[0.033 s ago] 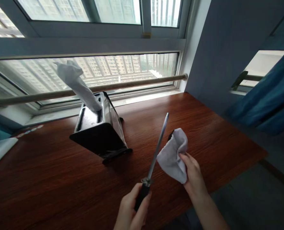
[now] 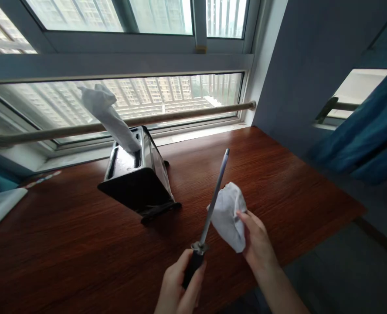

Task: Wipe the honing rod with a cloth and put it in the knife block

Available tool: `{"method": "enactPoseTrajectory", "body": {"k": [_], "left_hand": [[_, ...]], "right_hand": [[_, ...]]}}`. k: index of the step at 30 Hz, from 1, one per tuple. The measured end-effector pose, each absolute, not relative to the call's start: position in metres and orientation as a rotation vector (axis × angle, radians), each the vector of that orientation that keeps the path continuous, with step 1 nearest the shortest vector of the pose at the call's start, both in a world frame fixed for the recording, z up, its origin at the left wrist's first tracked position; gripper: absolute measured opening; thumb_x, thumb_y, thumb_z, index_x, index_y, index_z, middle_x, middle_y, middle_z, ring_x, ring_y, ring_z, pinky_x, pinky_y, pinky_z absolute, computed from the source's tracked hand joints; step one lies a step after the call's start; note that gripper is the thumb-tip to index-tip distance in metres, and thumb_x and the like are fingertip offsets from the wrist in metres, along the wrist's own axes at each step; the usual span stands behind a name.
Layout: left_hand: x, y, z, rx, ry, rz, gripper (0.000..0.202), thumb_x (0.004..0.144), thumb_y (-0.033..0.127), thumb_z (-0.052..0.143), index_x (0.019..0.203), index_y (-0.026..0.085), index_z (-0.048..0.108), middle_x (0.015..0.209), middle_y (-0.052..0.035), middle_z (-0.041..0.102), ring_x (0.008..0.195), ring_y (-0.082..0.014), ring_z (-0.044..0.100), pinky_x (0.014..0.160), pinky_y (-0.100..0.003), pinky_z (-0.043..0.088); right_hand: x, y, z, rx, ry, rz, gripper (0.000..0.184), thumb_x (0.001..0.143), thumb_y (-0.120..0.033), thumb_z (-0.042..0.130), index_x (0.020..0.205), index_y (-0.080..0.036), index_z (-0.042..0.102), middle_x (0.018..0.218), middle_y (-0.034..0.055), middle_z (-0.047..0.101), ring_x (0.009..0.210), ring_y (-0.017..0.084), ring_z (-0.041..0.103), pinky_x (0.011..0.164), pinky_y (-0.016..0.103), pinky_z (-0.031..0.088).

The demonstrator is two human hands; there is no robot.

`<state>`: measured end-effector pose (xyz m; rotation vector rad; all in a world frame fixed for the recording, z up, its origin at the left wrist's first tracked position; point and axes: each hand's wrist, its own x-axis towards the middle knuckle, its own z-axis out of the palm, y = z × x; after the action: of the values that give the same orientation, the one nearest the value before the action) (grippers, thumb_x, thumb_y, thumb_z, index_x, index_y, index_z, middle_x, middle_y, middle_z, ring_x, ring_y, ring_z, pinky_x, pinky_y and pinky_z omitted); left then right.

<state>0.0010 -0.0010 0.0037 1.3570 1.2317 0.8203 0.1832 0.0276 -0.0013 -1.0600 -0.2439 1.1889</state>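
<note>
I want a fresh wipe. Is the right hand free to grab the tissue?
Probably not yet: the right hand grips the cloth, and the steel in the left hand stands between it and the tissue.

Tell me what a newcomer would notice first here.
The honing steel, gripped by its black handle in the left hand, slants up at centre, with the right hand holding a white cloth right beside it. Behind, on the wooden table, a metal holder stands with white tissue sticking out.

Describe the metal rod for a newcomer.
Over the wooden table, near its front edge, the left hand grips a black handle. The honing rod rises from it: the only thin grey steel shaft, beside the white cloth in the right hand.
</note>
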Motion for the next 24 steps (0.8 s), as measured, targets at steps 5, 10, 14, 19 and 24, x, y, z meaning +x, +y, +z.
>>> {"method": "enactPoseTrajectory", "body": {"k": [5,10,14,19,24], "left_hand": [[0.001,0.0,0.009,1.468,1.203,0.835,0.027,0.084,0.041,0.052,0.077,0.015,0.055,0.051,0.0051,0.039,0.038,-0.0049,0.034,0.036,-0.014,0.029],[-0.003,-0.005,-0.002,1.541,1.255,0.841,0.026,0.085,0.041,0.05,0.078,0.016,0.056,0.053,0.0026,0.046,0.04,-0.0069,0.037,0.035,-0.014,0.03],[-0.009,-0.007,-0.004,1.513,1.244,0.798,0.027,0.086,0.042,0.048,0.079,0.017,0.055,0.05,0.0038,0.043,0.039,-0.0072,0.036,0.036,-0.015,0.03],[-0.015,-0.009,-0.002,1.466,1.222,0.83,0.025,0.085,0.041,0.05,0.081,0.017,0.055,0.047,0.005,0.04,0.038,-0.0069,0.035,0.036,-0.016,0.029],[-0.017,-0.014,0.0,1.406,1.157,0.863,0.027,0.085,0.041,0.05,0.073,0.017,0.051,0.046,0.006,0.036,0.037,-0.0054,0.032,0.035,-0.015,0.025]], "right_hand": [[0.151,0.027,0.019,-0.831,-0.201,1.362,0.029,0.065,-0.017,0.076,0.09,-0.017,0.061,0.08,0.0004,0.068,0.071,0.013,0.062,0.064,0.02,0.048],[0.142,0.03,0.029,-0.657,0.181,1.508,0.016,0.082,-0.03,0.058,0.085,-0.016,0.065,0.078,0.0025,0.07,0.072,0.015,0.064,0.066,0.026,0.051],[0.135,0.031,0.022,-0.668,0.276,1.598,0.015,0.084,-0.023,0.055,0.087,-0.014,0.066,0.08,0.0044,0.071,0.074,0.016,0.065,0.071,0.03,0.052],[0.123,0.027,0.011,-0.796,0.022,1.548,0.02,0.067,-0.018,0.072,0.085,-0.018,0.063,0.069,-0.0011,0.068,0.06,0.013,0.062,0.058,0.022,0.049],[0.116,0.025,0.022,-0.817,-0.216,1.705,0.018,0.064,-0.021,0.073,0.076,-0.016,0.06,0.062,-0.0025,0.062,0.048,0.007,0.051,0.045,0.016,0.04]]}}
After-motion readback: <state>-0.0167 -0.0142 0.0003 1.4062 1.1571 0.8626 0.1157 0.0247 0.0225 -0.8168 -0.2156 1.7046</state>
